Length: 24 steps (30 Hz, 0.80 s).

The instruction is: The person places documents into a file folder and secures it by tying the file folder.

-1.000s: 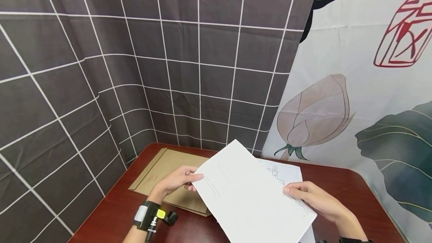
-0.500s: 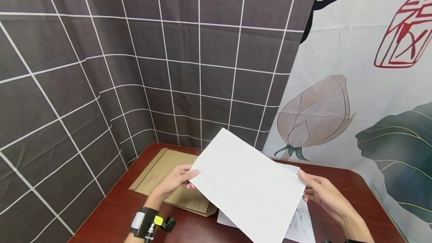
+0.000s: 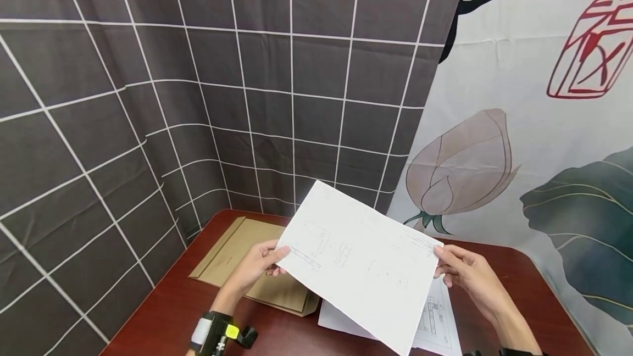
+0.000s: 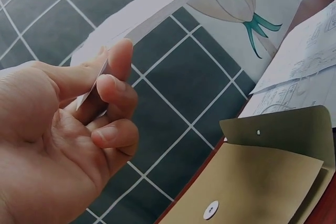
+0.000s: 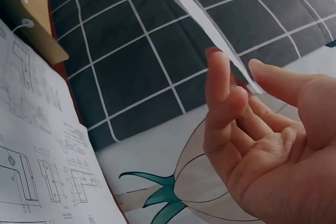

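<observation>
A white sheet of paper [image 3: 361, 268] with faint line drawings is held tilted above the table. My left hand [image 3: 257, 265] pinches its left edge between thumb and fingers; the left wrist view shows the paper's edge passing between the thumb and forefinger of that hand [image 4: 79, 108]. At the opposite edge, my right hand [image 3: 467, 271] pinches the sheet near its upper right corner. In the right wrist view the sheet is seen edge-on between thumb and fingers of the hand [image 5: 262, 140]. Whether it is one sheet or a thin stack cannot be told.
Beneath the sheet, printed technical drawings [image 3: 437, 326] lie on the dark red table [image 3: 499, 257]. A brown paper document envelope [image 3: 232, 257] lies to the left, its flap [image 4: 283, 129] raised beside a round white button [image 4: 211, 210]. Grey grid cloth [image 3: 316, 109] hangs behind the table.
The sheet has turned counterclockwise and its far corner has shifted left. My right hand has moved from lower on the edge to near the corner. Drawings now show faintly on the sheet.
</observation>
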### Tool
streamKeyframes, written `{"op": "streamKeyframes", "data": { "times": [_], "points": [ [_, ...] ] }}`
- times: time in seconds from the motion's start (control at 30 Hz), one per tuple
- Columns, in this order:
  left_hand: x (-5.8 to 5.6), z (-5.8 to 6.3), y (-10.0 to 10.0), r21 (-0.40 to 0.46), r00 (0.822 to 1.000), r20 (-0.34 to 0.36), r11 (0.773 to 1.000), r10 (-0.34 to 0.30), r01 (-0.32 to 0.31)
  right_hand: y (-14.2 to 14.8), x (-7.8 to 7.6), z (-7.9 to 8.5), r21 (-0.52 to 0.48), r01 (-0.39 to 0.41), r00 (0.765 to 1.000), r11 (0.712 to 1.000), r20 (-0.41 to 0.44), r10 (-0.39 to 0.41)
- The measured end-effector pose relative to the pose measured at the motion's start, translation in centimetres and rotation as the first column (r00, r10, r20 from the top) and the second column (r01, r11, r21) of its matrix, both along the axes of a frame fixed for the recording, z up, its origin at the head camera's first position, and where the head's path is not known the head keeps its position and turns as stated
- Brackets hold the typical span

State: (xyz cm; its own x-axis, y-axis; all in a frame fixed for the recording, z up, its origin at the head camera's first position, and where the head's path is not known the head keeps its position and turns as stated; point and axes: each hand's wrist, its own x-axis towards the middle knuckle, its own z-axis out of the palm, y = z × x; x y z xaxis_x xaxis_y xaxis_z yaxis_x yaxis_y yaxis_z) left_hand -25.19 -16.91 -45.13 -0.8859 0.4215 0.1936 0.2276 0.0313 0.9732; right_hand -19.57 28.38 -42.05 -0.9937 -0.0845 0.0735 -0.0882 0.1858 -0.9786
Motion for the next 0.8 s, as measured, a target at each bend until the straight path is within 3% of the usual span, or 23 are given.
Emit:
{"op": "streamKeyframes", "data": {
  "times": [0.47, 0.8],
  "points": [
    [1.1, 0.3, 0.9, -0.019, 0.999, 0.033, 1.0, 0.009, -0.008, -0.7, -0.3, 0.0, 0.028, 0.147, 0.984, 0.989, -0.108, -0.143],
    [1.8, 0.1, 1.2, -0.107, 0.997, 0.045, 0.992, -0.056, 0.061, -0.2, -0.5, 0.0, 0.071, 0.214, 0.975, 0.974, -0.066, -0.21]
  ]
}}
